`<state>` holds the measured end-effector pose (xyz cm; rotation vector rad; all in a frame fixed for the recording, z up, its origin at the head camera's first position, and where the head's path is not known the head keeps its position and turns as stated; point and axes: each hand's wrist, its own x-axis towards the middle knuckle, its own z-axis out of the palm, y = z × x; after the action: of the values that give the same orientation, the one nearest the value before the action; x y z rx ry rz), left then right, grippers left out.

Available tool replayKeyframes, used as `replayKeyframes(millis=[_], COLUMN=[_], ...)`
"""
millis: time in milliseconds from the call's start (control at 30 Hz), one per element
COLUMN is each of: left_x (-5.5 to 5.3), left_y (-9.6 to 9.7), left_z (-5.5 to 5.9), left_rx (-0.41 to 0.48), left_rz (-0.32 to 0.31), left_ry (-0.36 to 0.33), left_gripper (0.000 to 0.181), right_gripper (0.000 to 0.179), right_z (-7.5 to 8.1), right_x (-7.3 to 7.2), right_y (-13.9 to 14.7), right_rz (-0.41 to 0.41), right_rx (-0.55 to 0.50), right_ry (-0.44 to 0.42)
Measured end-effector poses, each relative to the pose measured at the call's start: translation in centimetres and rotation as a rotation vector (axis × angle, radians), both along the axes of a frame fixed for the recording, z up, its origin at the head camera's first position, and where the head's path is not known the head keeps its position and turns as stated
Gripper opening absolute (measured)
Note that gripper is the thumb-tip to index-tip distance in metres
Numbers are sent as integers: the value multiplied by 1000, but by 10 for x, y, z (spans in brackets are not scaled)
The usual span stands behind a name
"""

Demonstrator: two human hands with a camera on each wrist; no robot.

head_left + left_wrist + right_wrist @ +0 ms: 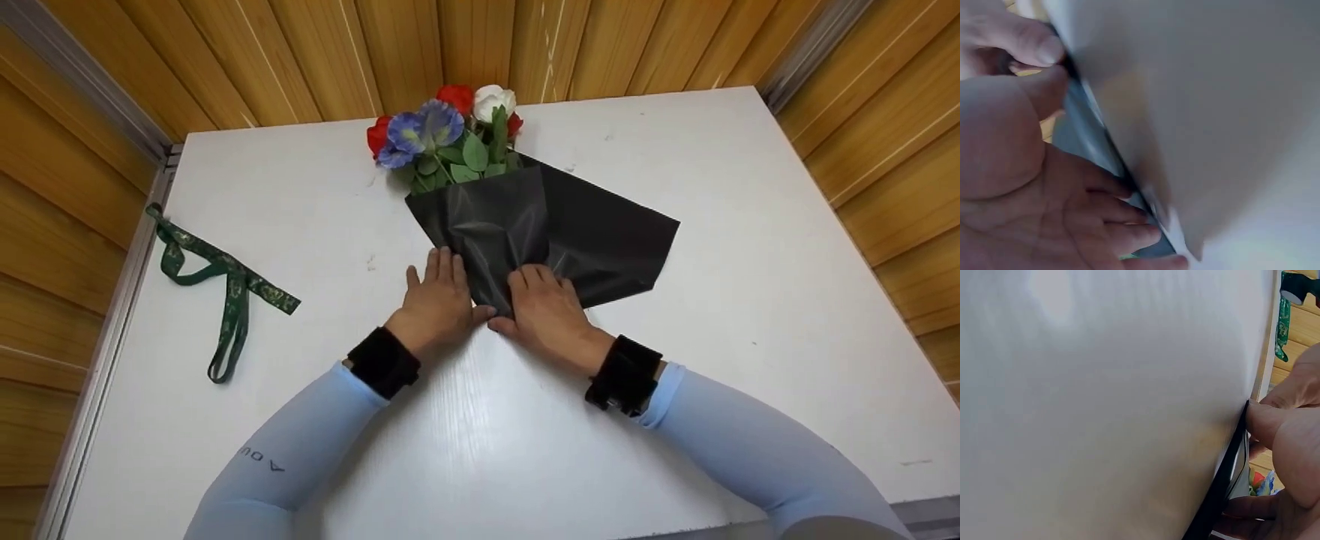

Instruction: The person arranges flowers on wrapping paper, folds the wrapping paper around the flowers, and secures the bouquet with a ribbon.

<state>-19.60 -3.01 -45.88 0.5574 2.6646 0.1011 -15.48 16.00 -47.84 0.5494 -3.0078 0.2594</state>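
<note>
A bouquet of red, white and blue-purple flowers [435, 127] with green leaves lies on the white table, wrapped in black wrapping paper [495, 217]. One flap of the paper spreads out to the right. My left hand [436, 304] lies along the wrap's left edge, its fingers straight and touching the paper [1086, 121]. With bent fingers, my right hand [547, 311] grips the gathered lower part of the paper [1221, 489]. Both thumbs meet near the wrap's bottom end. The flower stems are hidden inside the wrap.
A green patterned ribbon [236, 292] lies loosely looped on the left side of the white table [720, 360]. Wood-panelled walls [480, 45] stand behind the table and at both sides.
</note>
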Motion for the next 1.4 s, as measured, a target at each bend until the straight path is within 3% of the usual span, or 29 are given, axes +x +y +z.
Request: replayKeyframes(millis=[67, 167, 267, 333, 400, 533, 633, 700, 800, 900, 1100, 1233, 1400], left_x=[-7, -25, -42, -44, -36, 2, 28, 37, 43, 44, 44, 45, 46], left_y=[-4, -14, -22, -22, -16, 7, 21, 26, 28, 27, 28, 29, 28], left_z=[0, 0, 2, 3, 5, 5, 2, 1, -1, -3, -2, -1, -2], left_rx=[-17, -58, -98, -115, -90, 59, 73, 37, -23, -30, -27, -37, -5], left_rz=[29, 105, 190, 196, 151, -123, -316, -360, -372, -350, -322, -319, -306], left_ry=[13, 28, 93, 163, 250, 418, 465, 449, 389, 348, 299, 279, 282], left_gripper=[103, 101, 90, 75, 63, 50, 46, 45, 49, 50, 52, 53, 52], right_gripper=[69, 69, 70, 71, 72, 78, 72, 63, 54, 59, 69, 79, 88], right_z=[1, 1, 1, 0, 0, 3, 9, 13, 17, 19, 16, 13, 14], right_x=[-1, -3, -4, -4, -5, -8, -14, -22, -39, -59, -99, -117, -128], right_y=[0, -1, -1, 0, 2, 12, 24, 32, 40, 38, 31, 30, 31], right_rz=[-2, -2, -6, -5, -2, 20, 46, 65, 85, 81, -8, -25, -26], right_rx=[4, 4, -18, -46, -82, -119, -133, -145, -150, -116, -76, -61, -50], right_ry=[-21, -44, -61, -81, -106, -154, -169, -169, -167, -176, -171, -268, -422])
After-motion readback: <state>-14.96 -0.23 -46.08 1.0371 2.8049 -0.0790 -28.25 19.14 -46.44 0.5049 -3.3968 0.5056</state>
